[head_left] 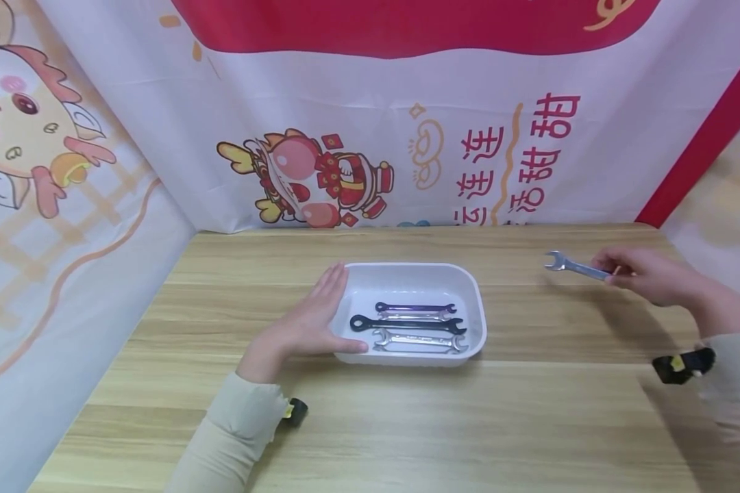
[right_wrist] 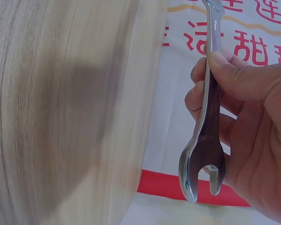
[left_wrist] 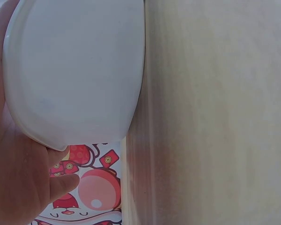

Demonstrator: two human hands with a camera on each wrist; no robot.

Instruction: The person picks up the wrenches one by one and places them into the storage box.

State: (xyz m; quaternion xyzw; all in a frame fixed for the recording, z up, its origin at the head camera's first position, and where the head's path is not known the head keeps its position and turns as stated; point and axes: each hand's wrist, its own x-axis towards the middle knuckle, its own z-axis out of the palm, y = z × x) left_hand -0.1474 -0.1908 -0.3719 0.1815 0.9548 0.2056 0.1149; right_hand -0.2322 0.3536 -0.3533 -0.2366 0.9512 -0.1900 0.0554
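A white plastic tray (head_left: 477, 322) stands on the table with several wrenches lying side by side in it. Among them are a black combination wrench (head_left: 407, 324), a purple one (head_left: 414, 308) and a silver open-end wrench (head_left: 419, 339). At the tray's left end my left hand (head_left: 311, 325) rests with straight, spread fingers, the thumb along the near rim. Off to the right, my right hand (head_left: 654, 274) grips a silver double open-end wrench (right_wrist: 208, 108) by its shank, raised above the table. One jaw end points left in the head view.
The wood-grain table (head_left: 530, 424) reaches back to a printed white cloth (head_left: 370, 89) with red characters and cartoon figures. Similar cloth hangs at both sides. A black strap device (head_left: 684, 365) sits at the right wrist, another (head_left: 294, 412) at the left.
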